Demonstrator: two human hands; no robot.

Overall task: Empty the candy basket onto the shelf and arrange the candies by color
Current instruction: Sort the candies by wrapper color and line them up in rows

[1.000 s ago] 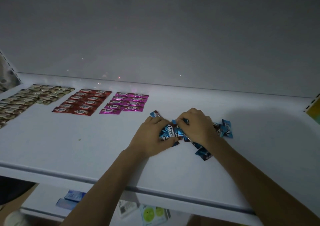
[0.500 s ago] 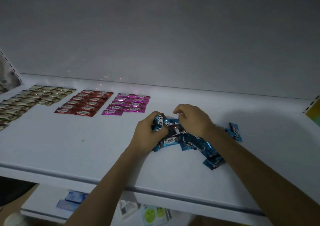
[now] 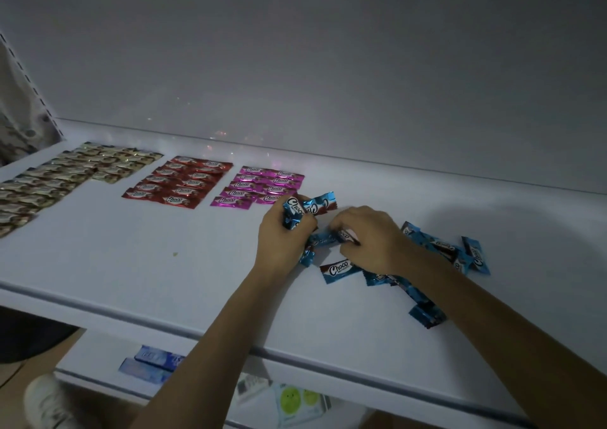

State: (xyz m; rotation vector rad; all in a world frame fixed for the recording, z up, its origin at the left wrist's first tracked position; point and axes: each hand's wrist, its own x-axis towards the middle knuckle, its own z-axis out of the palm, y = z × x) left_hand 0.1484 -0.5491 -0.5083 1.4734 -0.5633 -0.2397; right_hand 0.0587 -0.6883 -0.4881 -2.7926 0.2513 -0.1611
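Observation:
On the white shelf (image 3: 164, 274) lie sorted blocks of wrapped candies: gold candies (image 3: 65, 179) at the far left, red candies (image 3: 179, 182) beside them, pink candies (image 3: 259, 187) further right. My left hand (image 3: 282, 241) grips a bunch of blue candies (image 3: 303, 210) just right of the pink block. My right hand (image 3: 368, 241) pinches one blue candy (image 3: 343, 235) from the loose blue pile (image 3: 443, 257), which spreads to the right under my forearm. One blue candy (image 3: 338, 269) lies face up below my hands. No basket is in view.
The shelf's back wall (image 3: 328, 67) rises behind the candies. A lower shelf (image 3: 98, 346) holds blue boxes (image 3: 151, 363) and packets with green faces (image 3: 295, 399). A white shoe (image 3: 46, 402) shows at the bottom left.
My left hand has gathered blue candies and carried them up and left toward the pink block. My right hand followed left, uncovering more of the loose blue pile.

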